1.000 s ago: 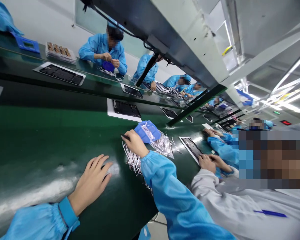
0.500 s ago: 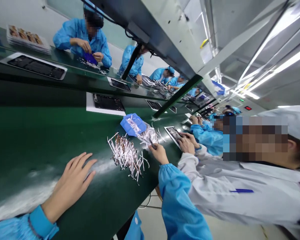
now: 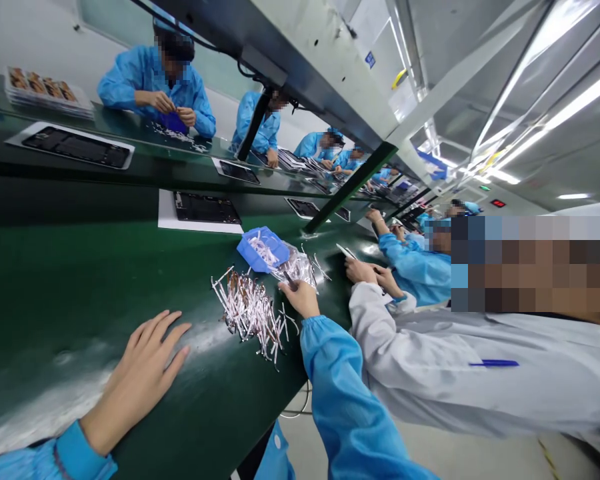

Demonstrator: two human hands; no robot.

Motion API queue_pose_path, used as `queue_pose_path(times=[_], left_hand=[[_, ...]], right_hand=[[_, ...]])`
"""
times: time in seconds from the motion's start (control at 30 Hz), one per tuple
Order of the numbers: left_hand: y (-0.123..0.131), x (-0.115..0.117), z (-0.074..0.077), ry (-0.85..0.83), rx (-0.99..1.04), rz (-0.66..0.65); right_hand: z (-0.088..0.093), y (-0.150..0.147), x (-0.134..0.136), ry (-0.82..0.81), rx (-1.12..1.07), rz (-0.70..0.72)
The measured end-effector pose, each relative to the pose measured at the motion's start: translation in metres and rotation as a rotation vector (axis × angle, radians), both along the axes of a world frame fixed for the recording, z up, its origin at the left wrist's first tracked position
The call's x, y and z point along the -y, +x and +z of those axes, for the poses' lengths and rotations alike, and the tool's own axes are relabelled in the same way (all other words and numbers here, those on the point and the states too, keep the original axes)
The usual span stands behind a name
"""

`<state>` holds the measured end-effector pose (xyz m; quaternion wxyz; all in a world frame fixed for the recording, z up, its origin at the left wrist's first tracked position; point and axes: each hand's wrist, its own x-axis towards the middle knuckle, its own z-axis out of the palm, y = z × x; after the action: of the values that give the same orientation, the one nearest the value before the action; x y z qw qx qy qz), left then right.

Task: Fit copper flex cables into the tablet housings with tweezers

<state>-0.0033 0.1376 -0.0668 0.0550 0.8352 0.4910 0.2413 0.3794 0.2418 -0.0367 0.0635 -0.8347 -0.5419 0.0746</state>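
My right hand (image 3: 300,298) holds a slim dark tool (image 3: 289,280) by its end, right at the near edge of a crumpled clear plastic bag (image 3: 297,265). The bag holds white strips and lies against a blue pouch (image 3: 261,249). A loose pile of white strips with brown ends (image 3: 247,313) lies on the green belt (image 3: 55,267) just left of my right hand. My left hand (image 3: 137,380) rests flat and open on the belt, its fingers spread, nearest the pile but not touching it.
A co-worker in a white coat (image 3: 430,360) sits at right, with hands (image 3: 367,273) at the belt beside my right hand. A black panel on white sheet (image 3: 205,208) lies beyond the pile. Workers in blue sit across the bench, under an overhead beam.
My right hand has moved from above the blue pouch to the bag's near edge, uncovering the pile. The view has swung left. The co-worker's hands have shifted.
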Motion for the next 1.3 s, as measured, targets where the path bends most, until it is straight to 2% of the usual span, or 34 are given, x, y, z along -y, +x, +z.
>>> queue_pose_path(times=[0.23, 0.53, 0.9, 1.17, 1.3], left_hand=[[0.001, 0.001, 0.0, -0.01, 0.032, -0.001], [-0.001, 0.0, -0.001, -0.008, 0.024, -0.008], [-0.001, 0.0, -0.003, -0.012, 0.007, -0.001], [0.001, 0.007, 0.004, -0.033, 0.009, 0.005], [0.0, 0.01, 0.006, -0.044, 0.026, 0.009]], right_hand=[[0.003, -0.014, -0.004, -0.012, 0.077, 0.023], [0.008, -0.033, 0.004, -0.028, 0.172, 0.082], [0.011, -0.027, -0.009, -0.024, 0.187, 0.084], [0.017, -0.023, -0.006, -0.068, 0.215, 0.056], [0.019, -0.03, -0.008, -0.091, 0.248, 0.074]])
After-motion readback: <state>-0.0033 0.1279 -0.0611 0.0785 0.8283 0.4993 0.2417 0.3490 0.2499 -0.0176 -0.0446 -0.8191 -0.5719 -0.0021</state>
